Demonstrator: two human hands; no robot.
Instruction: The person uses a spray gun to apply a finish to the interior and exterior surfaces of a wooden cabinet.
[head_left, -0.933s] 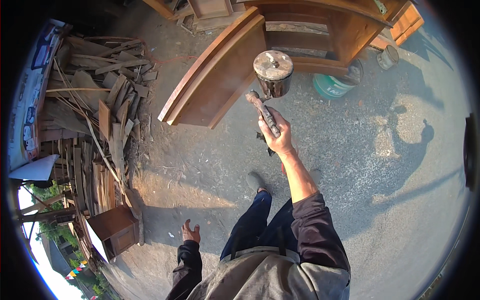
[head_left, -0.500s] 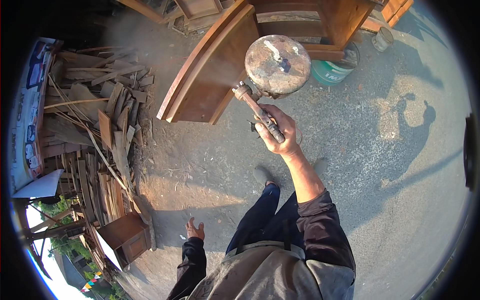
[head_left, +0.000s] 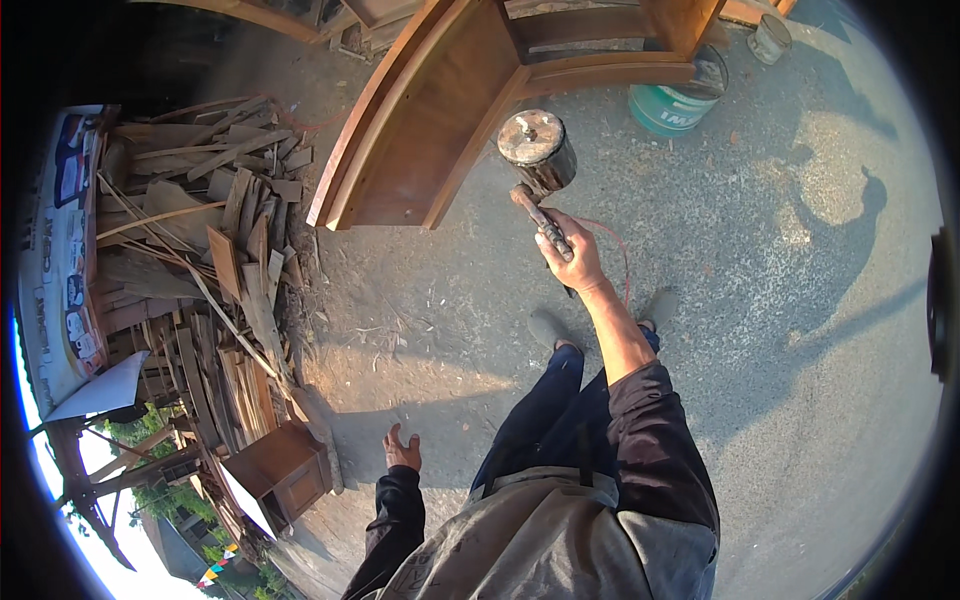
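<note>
My right hand (head_left: 576,257) is wrapped round the handle of a worn spray gun (head_left: 545,220), held out in front of me. A round, paint-crusted cup (head_left: 540,150) is fixed at the gun's front end. From the grip a thin reddish hose (head_left: 622,250) curves down toward my legs. Ahead and left of the gun stands a brown varnished wooden furniture piece (head_left: 425,130), apart from the nozzle. Low at my left side, my left hand (head_left: 402,447) hangs with its fingers apart and nothing in it.
A heap of scrap boards (head_left: 240,210) lies along the left, with a small wooden cabinet (head_left: 280,475) at its near end. A green bucket (head_left: 665,110) stands by the furniture, and a grey can (head_left: 770,40) sits farther right. A printed banner (head_left: 70,260) hangs at far left.
My right hand has lowered the spray gun, and its cup looks smaller and farther from me. The mist seen by the nozzle is gone. The view has shifted slightly.
</note>
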